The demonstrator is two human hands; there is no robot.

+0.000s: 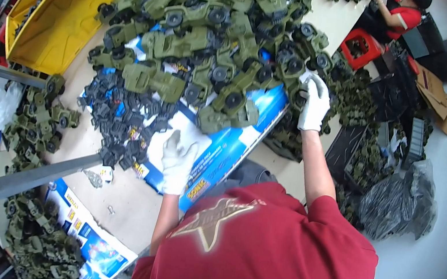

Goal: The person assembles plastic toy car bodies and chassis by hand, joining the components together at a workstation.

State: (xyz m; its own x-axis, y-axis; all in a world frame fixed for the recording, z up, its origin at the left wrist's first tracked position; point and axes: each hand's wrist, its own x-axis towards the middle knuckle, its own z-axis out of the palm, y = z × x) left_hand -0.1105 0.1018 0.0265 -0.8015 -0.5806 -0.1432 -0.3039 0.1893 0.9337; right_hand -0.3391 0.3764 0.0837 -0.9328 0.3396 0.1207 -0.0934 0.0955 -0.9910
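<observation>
My left hand (177, 162), in a white glove, hovers over or rests on a blue-and-white printed cardboard sheet (237, 147); its fingers are apart and nothing shows in them. Beside it lies a heap of small black plastic parts (122, 115). My right hand (315, 106), also gloved, is at the right edge of the pile, its fingers bent against a dark-wheeled olive-green toy vehicle (293, 67); the fingertips are partly hidden. Many similar toy jeeps (153, 83) are piled across the table in front of me.
A yellow bin (57, 25) stands at the far left. A grey metal bar (23, 184) crosses the left side. More toy vehicles (41, 239) lie at lower left. On the right are black plastic bags (400, 205) and a red stool (361, 47), near a co-worker in red (397, 18).
</observation>
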